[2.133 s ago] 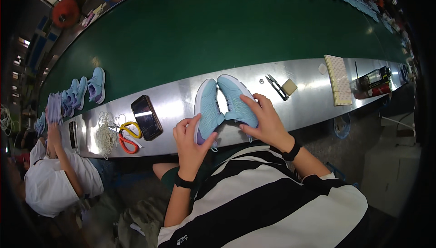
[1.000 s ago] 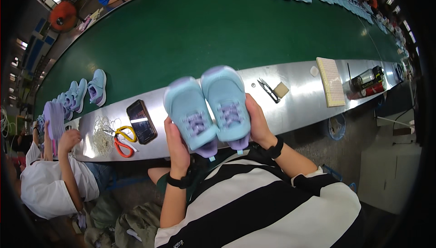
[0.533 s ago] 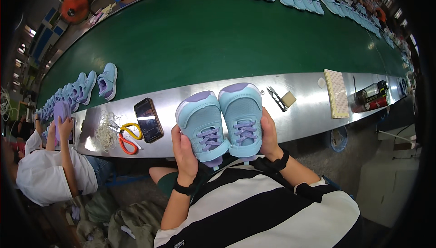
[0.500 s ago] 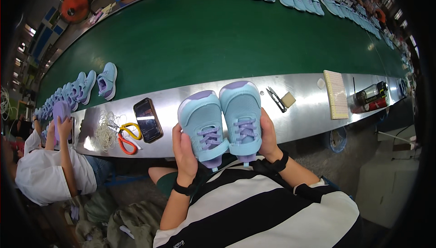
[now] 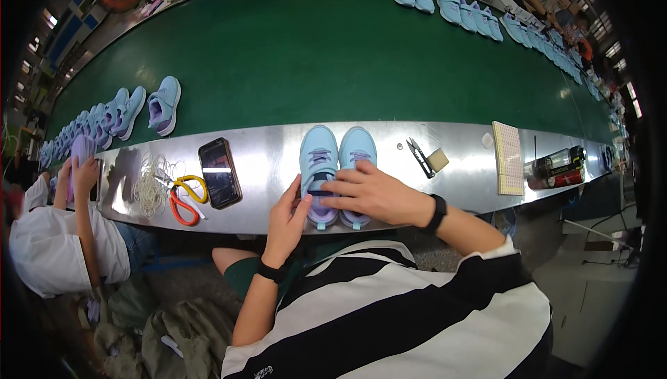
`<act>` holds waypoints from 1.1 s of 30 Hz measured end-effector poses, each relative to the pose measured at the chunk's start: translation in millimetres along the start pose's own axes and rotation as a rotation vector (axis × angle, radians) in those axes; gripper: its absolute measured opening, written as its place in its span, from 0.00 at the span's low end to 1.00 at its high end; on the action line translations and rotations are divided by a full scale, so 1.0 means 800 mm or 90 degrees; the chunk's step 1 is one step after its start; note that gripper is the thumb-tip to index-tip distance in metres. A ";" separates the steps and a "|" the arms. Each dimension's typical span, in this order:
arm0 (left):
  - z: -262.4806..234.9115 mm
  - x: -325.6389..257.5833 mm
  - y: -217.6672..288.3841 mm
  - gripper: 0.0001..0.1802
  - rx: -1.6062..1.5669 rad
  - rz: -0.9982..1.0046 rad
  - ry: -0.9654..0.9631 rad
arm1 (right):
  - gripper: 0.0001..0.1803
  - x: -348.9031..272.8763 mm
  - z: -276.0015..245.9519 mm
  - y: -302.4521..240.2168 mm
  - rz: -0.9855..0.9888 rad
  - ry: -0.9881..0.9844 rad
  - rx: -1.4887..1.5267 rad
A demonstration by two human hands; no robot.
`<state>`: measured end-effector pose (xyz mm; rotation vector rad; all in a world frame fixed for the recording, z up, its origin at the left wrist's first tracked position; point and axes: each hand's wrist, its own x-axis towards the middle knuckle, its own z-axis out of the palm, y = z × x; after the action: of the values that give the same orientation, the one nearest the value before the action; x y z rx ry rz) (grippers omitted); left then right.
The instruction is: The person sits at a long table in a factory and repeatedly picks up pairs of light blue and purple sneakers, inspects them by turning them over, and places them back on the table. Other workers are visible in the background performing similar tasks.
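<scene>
A pair of light blue sneakers with purple laces and linings stands side by side on the metal table edge, toes pointing away from me. The left sneaker (image 5: 319, 144) has my left hand (image 5: 285, 222) closed around its outer side near the heel, thumb by the opening. Across the right sneaker (image 5: 358, 144) reaches my right hand (image 5: 379, 195), its bent fingers gripping the left sneaker's strap at the opening. A dark patch shows there under the fingers, and the strap looks lifted. My right hand covers much of the right sneaker's laces and strap.
On the metal edge (image 5: 271, 153) lie a phone (image 5: 220, 172), red-and-yellow-handled pliers (image 5: 186, 198), white strings (image 5: 147, 186), thread snips (image 5: 420, 157), a tan block (image 5: 438, 159), a gridded pad (image 5: 508, 159) and bottles (image 5: 556, 168). Beyond runs a green belt (image 5: 292, 52) bearing sneaker rows. A co-worker (image 5: 66, 247) sits at left.
The sneakers have come down from my raised hands onto the metal edge. My right hand has left the right sneaker's side and moved left to the left sneaker's strap.
</scene>
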<state>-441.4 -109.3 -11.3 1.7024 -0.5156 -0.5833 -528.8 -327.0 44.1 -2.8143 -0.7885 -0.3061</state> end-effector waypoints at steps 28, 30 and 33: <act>-0.035 0.005 -0.068 0.06 0.144 0.214 0.190 | 0.26 0.145 -0.272 0.280 0.346 0.648 -0.034; -0.046 -0.001 -0.065 0.05 0.176 0.209 0.210 | 0.21 0.143 -0.183 0.190 0.269 0.525 0.033; -0.051 0.005 -0.074 0.06 0.074 0.160 0.165 | 0.27 0.068 -0.047 0.097 0.276 0.197 0.121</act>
<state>-411.3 -69.4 -62.7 1.7579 -0.5735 -0.1504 -447.6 -374.3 83.1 -2.5777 -0.1267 -0.5402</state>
